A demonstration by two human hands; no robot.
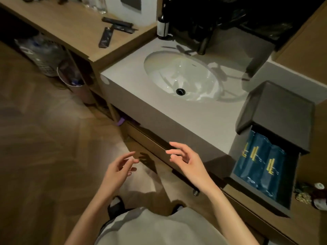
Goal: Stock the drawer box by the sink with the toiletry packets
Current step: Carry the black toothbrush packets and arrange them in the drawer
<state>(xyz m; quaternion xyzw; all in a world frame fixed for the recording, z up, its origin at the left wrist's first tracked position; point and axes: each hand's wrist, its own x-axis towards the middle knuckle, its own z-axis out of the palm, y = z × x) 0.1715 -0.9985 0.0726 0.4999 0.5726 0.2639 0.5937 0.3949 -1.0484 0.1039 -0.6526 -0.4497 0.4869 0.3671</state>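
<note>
A dark drawer box (276, 110) stands on the counter to the right of the sink (182, 76), its drawer (261, 197) pulled out toward me. Blue toiletry packets (260, 161) with yellow print lie side by side inside the drawer. Several dark packets (115, 27) lie on the wooden shelf at the upper left. My left hand (118, 172) and my right hand (187, 160) hover empty in front of the vanity, fingers spread, well left of the drawer.
A black faucet (203, 41) and a bottle (162, 26) stand behind the sink. Under the wooden shelf (70, 23) sit a bag of plastic bottles (40, 52) and a waste bin (77, 85). Small items (311, 195) lie right of the drawer.
</note>
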